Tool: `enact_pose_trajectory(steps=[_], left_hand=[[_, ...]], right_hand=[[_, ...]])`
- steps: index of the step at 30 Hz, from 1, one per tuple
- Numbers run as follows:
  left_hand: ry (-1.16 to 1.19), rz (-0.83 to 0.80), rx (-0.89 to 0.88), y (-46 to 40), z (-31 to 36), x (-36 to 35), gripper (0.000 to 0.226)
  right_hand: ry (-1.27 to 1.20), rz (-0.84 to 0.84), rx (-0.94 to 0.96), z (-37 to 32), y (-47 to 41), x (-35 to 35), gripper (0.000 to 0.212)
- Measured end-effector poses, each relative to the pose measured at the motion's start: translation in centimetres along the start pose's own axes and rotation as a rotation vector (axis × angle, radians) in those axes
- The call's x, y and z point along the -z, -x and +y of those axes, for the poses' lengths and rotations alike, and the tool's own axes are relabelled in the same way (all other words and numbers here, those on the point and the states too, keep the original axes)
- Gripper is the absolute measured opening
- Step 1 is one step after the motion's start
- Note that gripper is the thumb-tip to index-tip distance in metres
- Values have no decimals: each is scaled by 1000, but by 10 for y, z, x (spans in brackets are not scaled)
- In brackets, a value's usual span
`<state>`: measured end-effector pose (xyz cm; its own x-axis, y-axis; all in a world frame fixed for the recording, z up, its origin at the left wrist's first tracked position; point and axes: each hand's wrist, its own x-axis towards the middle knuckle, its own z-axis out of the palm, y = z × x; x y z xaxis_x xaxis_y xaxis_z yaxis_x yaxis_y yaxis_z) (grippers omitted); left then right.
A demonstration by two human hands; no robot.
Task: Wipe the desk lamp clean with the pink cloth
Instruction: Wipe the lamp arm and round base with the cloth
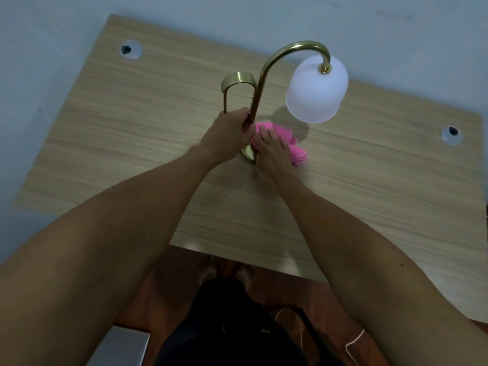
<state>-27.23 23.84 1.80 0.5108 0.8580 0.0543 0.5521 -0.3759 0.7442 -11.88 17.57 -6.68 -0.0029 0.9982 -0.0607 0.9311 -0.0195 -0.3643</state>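
Note:
A brass desk lamp (266, 67) stands mid-desk, with a curved neck, a looped brass handle (239, 80) to the left and a frosted white shade (315, 91) hanging to the right. My left hand (227, 136) is closed around the lower stem of the lamp. My right hand (272, 151) presses the folded pink cloth (295, 151) flat onto the lamp's round base (248, 154). Most of that base is hidden under hands and cloth.
The light wooden desk (132, 133) has two round cable holes, one at the far left (130, 50) and one at the right (452, 134). A pale wall runs behind it. Below the near edge are my feet, a white cable (355, 339) and a grey box (121, 347).

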Motion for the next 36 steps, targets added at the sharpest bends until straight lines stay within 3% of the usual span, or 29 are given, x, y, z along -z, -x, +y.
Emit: enact_pose_trajectory(steps=[5,10,15,21,25,28,33,36], left_hand=[[-4,-32,-37,-3,-3,4,17],[-13,-67,-50,-4,-3,7,18],[-58,-122,-55,-6,-2,15,17],[-62,-189,46,-10,4,19,17],[-72,-198,69,-10,5,20,19],[-76,-201,80,-10,6,21,20],[-91,-207,94,-11,9,22,21],[-85,-208,94,-11,9,23,21]], right_hand=[[-17,-22,137,18,31,2,59],[-102,-27,11,11,3,14,50],[-29,-59,187,12,19,12,55],[-79,-102,22,6,28,21,60],[59,-148,232,1,37,18,66],[93,-146,286,12,51,21,59],[-4,-101,147,-4,29,24,44],[18,-148,230,-14,37,16,46]])
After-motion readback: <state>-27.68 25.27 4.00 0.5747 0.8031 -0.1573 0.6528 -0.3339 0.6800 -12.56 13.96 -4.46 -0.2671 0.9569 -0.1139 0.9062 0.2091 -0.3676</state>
